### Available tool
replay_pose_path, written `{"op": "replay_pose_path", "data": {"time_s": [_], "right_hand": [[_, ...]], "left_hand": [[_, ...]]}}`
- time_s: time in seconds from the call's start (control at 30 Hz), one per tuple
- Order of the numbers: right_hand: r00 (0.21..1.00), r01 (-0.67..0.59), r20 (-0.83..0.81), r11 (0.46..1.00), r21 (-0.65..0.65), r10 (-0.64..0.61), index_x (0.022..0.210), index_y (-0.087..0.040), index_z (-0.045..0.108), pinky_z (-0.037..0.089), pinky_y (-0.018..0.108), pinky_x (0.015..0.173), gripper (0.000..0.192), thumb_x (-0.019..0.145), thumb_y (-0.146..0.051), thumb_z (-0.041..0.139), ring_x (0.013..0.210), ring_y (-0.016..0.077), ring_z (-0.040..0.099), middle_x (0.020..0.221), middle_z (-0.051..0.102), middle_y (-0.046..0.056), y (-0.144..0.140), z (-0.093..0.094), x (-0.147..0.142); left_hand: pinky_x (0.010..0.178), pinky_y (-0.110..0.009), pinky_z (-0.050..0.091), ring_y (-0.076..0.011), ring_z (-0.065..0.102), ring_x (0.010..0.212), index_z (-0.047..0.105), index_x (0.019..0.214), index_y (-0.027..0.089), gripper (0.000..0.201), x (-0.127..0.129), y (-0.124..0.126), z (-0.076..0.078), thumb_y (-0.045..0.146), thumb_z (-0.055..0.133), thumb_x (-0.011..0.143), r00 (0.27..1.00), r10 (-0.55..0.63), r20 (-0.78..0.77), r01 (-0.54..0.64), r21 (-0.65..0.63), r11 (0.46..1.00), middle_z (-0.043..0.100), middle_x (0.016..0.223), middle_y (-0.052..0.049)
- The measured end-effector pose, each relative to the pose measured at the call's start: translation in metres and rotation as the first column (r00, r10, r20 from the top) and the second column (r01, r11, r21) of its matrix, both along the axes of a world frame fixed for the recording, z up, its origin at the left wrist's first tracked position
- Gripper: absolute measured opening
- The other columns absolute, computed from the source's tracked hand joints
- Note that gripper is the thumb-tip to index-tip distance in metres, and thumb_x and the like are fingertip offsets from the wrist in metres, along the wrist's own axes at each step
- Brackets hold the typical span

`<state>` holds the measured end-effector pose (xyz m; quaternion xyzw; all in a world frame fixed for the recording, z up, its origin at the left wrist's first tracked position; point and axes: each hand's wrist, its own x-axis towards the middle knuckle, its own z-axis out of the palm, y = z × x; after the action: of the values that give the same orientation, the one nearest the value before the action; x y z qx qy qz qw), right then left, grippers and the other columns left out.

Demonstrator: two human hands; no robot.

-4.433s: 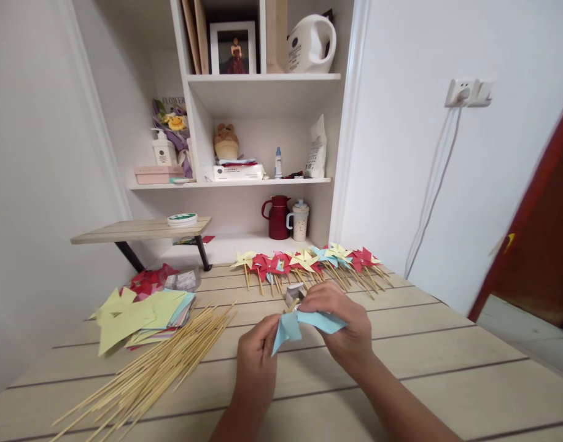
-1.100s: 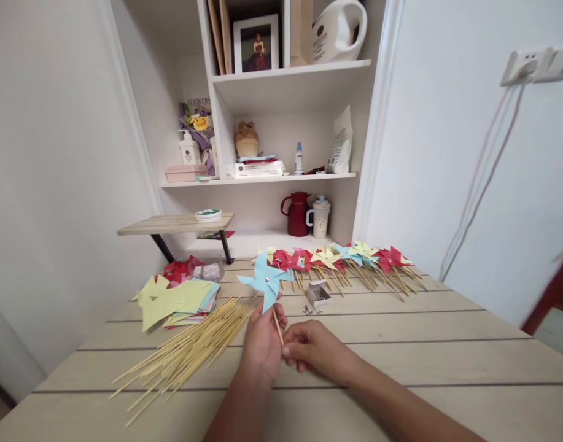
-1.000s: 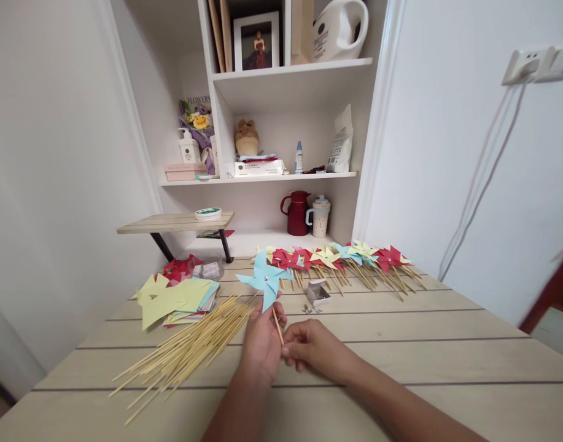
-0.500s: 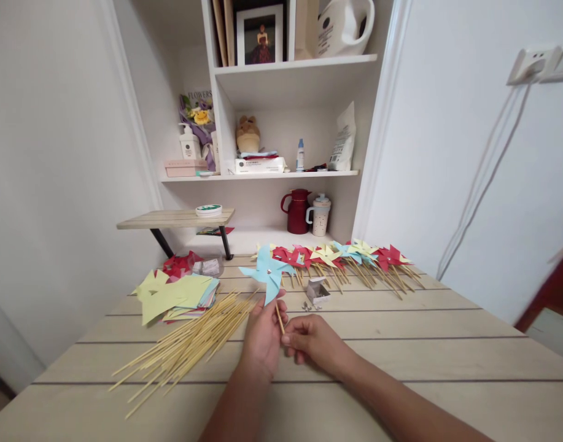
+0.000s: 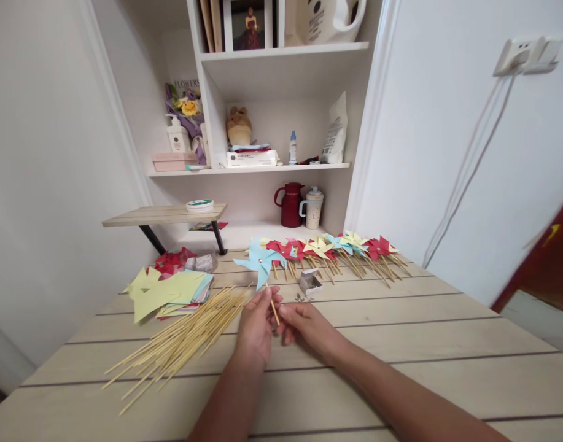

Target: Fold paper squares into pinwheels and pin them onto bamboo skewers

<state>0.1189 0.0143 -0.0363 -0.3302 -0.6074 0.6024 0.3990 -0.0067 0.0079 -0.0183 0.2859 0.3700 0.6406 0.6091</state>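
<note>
Pale wood-plank table (image 5: pixel 447 344), white shelving (image 5: pixel 272 166) behind, both hands, left hand (image 5: pixel 256 325), right hand (image 5: pixel 304 323), grip blue pinwheel (image 5: pixel 259 263) stick.

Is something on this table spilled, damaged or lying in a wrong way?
Only small things: a few metal pins lie loose beside the open little box, and the bamboo sticks are fanned out unevenly. The blue pinwheel in both hands looks intact.

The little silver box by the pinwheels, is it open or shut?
Open. The small silver metal box on the pale wooden table has its lid flap tilted up, with tiny silver pins lying beside it.
</note>
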Motion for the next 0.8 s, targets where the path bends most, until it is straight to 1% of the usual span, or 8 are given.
{"op": "replay_pose_path", "data": {"time_s": [0.07, 0.1, 0.17, 0.27, 0.4, 0.6, 0.7, 0.8], "right_hand": [[1.000, 0.004, -0.019, 1.000, 0.011, -0.004, 0.075, -0.014, 0.064, 0.041, 0.023, 0.052, 0.055, 0.082, -0.068, 0.054, 0.051, 0.0098, 0.056, 0.070, 0.066, 0.003, 0.000, 0.001, 0.001], [1.000, 0.010, -0.022, 1.000, 0.016, -0.010, 0.075, -0.014, 0.064, 0.041, 0.024, 0.053, 0.055, 0.082, -0.067, 0.054, 0.051, 0.0102, 0.056, 0.069, 0.066, 0.003, 0.000, 0.001, 0.001], [0.999, 0.039, -0.015, 0.999, 0.020, -0.039, 0.072, -0.014, 0.063, 0.041, 0.024, 0.052, 0.049, 0.079, -0.062, 0.061, 0.051, 0.0104, 0.055, 0.067, 0.064, 0.002, 0.001, 0.001, 0.001], [0.994, 0.104, 0.023, 0.994, 0.028, -0.105, 0.066, -0.015, 0.060, 0.039, 0.024, 0.051, 0.035, 0.070, -0.047, 0.073, 0.048, 0.0092, 0.051, 0.061, 0.061, -0.001, 0.001, 0.002, 0.000], [0.985, 0.160, 0.057, 0.986, 0.034, -0.162, 0.062, -0.017, 0.058, 0.036, 0.024, 0.049, 0.025, 0.069, -0.037, 0.070, 0.045, 0.0089, 0.049, 0.055, 0.057, -0.003, 0.001, 0.003, -0.002], [0.966, 0.249, 0.042, 0.960, 0.125, -0.256, 0.062, -0.018, 0.057, 0.038, 0.023, 0.050, 0.021, 0.074, -0.034, 0.065, 0.047, 0.0096, 0.048, 0.056, 0.056, -0.003, 0.004, 0.010, 0.002], [0.942, 0.314, 0.053, 0.924, 0.217, -0.333, 0.065, -0.018, 0.060, 0.040, 0.024, 0.051, 0.020, 0.077, -0.034, 0.064, 0.050, 0.0107, 0.049, 0.057, 0.057, -0.002, 0.007, 0.019, 0.012], [0.904, 0.394, 0.047, 0.871, 0.293, -0.425, 0.065, -0.019, 0.059, 0.043, 0.024, 0.054, 0.023, 0.080, -0.036, 0.060, 0.052, 0.0115, 0.050, 0.060, 0.059, -0.001, 0.013, 0.028, 0.024]], "left_hand": [[0.038, -0.020, 0.036, -0.0091, 0.052, 0.050, 0.070, 0.087, 0.012, 0.040, 0.000, 0.001, -0.001, 0.042, 0.083, 0.064, 1.000, -0.011, 0.017, 0.011, -0.009, 1.000, 0.061, 0.071, -0.002], [0.040, -0.020, 0.037, -0.0093, 0.053, 0.051, 0.070, 0.087, 0.011, 0.040, 0.000, 0.002, -0.002, 0.042, 0.083, 0.064, 1.000, -0.017, 0.022, 0.018, -0.004, 1.000, 0.062, 0.071, -0.002], [0.042, -0.020, 0.039, -0.0095, 0.054, 0.052, 0.070, 0.087, 0.011, 0.039, 0.001, 0.002, -0.003, 0.042, 0.083, 0.065, 0.999, -0.032, 0.024, 0.032, 0.012, 0.999, 0.063, 0.071, -0.002], [0.044, -0.022, 0.041, -0.0099, 0.054, 0.052, 0.070, 0.089, 0.012, 0.042, 0.002, 0.002, -0.004, 0.043, 0.082, 0.065, 0.998, -0.053, 0.022, 0.053, 0.023, 0.998, 0.064, 0.072, -0.002], [0.050, -0.023, 0.044, -0.0114, 0.057, 0.057, 0.071, 0.088, 0.011, 0.044, 0.003, 0.001, -0.003, 0.046, 0.083, 0.064, 0.999, -0.047, 0.002, 0.047, 0.022, 0.999, 0.066, 0.073, -0.004], [0.067, -0.024, 0.048, -0.0136, 0.063, 0.071, 0.074, 0.091, 0.011, 0.043, 0.002, 0.001, 0.000, 0.046, 0.080, 0.067, 0.994, 0.032, -0.106, -0.029, 0.026, 0.999, 0.070, 0.080, -0.008], [0.069, -0.025, 0.048, -0.0127, 0.063, 0.071, 0.073, 0.101, 0.013, 0.046, -0.001, 0.002, 0.000, 0.044, 0.079, 0.069, 0.987, 0.102, -0.121, -0.102, 0.002, 0.995, 0.071, 0.083, -0.008], [0.066, -0.023, 0.048, -0.0099, 0.060, 0.064, 0.073, 0.098, 0.013, 0.035, -0.004, 0.004, 0.000, 0.041, 0.073, 0.077, 0.979, 0.168, -0.113, -0.171, -0.023, 0.985, 0.068, 0.078, -0.005]]}}
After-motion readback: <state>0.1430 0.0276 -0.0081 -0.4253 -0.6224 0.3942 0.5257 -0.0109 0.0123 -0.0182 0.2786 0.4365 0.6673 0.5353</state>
